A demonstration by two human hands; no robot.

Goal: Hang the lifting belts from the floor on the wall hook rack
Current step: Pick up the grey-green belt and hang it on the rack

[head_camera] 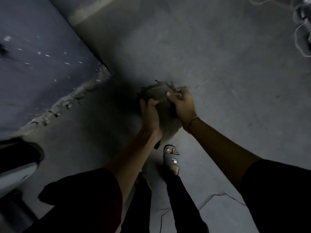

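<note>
- A dark wall (42, 52) with pale flecks fills the upper left; its foot meets the floor (227, 73) along a rough, crumbled seam.
- At the far left edge lies a dark object with a pale tube-like part below it (18, 167); it is too dim and blurred to tell what it is.
- The left hand (150, 115) is raised in front of the person, just left of centre, its fingers closed around the left side of the belt (159, 95).
- The belt is a grey, frayed bundle held up off the floor between both hands; loose threads stick out along its top edge, and its lower part hangs down between the wrists.
- Below the hands a foot in a grey slide (172, 161) stands on the floor, with dark trouser legs beneath it.
- The right hand (182, 103) grips the belt's right side, thumb and fingers pinched shut on the fabric; a thin band circles that wrist.
- Thin dark threads (217, 196) trail on the floor at lower right, near the right sleeve.
- In the top right corner lies a pale tangle of cord (303, 34), well apart from the hands.
</note>
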